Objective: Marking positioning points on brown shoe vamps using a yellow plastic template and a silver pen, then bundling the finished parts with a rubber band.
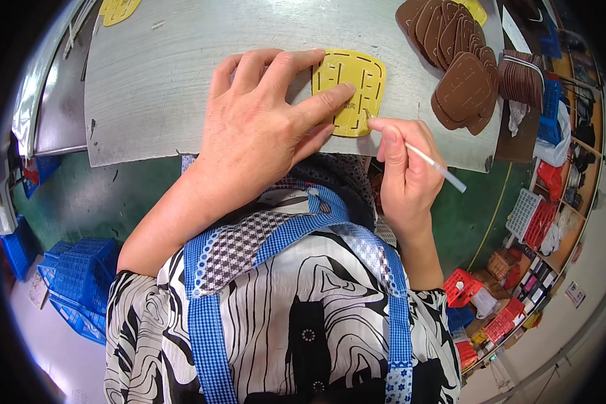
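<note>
A yellow slotted template (pixel 347 74) with rounded corners lies near the front edge of the grey work table (pixel 161 94). My left hand (pixel 259 111) is spread over its left side, index finger and thumb pressing it down, the other fingers apart on the table. In my right hand (pixel 407 158) is a thin white pen (pixel 424 158), pinched between thumb and fingers. Its tip touches a slot at the template's lower right. Whether a piece lies under the template is hidden. Several brown slotted pieces (pixel 461 87) are fanned in overlapping stacks to the right.
Another yellow template (pixel 118 10) lies at the far left, and one more (pixel 475 10) behind the brown pieces. A bundled brown stack (pixel 520 81) stands at the right edge. Blue crates (pixel 84 279) are on the floor at left; shelves with red baskets (pixel 461 286) line the right.
</note>
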A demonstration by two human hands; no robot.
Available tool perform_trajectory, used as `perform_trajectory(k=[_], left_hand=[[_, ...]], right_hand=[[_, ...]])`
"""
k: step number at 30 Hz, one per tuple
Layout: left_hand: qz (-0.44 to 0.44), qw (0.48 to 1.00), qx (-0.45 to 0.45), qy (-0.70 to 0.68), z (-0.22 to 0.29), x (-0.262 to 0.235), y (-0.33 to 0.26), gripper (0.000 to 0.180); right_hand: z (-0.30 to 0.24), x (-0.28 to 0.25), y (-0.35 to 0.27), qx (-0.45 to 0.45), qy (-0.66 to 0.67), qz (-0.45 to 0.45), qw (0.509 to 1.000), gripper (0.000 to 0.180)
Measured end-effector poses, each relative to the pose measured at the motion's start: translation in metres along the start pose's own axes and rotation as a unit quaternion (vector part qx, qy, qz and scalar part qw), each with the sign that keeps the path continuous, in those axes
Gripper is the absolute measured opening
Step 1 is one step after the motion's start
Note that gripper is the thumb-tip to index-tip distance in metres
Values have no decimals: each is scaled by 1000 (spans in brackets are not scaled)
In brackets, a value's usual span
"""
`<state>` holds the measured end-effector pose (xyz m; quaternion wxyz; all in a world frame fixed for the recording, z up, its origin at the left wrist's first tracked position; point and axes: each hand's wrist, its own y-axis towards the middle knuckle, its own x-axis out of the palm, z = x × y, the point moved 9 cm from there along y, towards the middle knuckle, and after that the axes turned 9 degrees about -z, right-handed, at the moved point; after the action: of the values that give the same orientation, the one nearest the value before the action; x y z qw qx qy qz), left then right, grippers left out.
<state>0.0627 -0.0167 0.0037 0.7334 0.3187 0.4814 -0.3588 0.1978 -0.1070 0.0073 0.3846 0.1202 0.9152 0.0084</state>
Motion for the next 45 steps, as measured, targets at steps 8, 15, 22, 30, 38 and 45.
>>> perform_trajectory(k=[8,15,22,30,38,45], left_hand=[[-10,998,55,-12,2,-9,14,54],[-70,994,71,-38,-15,-6,58,68],[96,993,2,70,-70,-44,44,71],[-106,991,86,-7,-27,-2,-7,69],[99,985,83,-113,-10,-21,-19,40],[17,997,15,-68,-8,-13,-7,46]], right_hand=[[14,-3,-2,40,85,-19,995,16],[6,-18,32,-71,-41,130,988,20],[63,-79,19,51,95,261,959,16],[94,-122,-9,111,148,292,938,20],[32,-2,28,88,239,76,964,21],[21,4,37,54,75,76,993,17]])
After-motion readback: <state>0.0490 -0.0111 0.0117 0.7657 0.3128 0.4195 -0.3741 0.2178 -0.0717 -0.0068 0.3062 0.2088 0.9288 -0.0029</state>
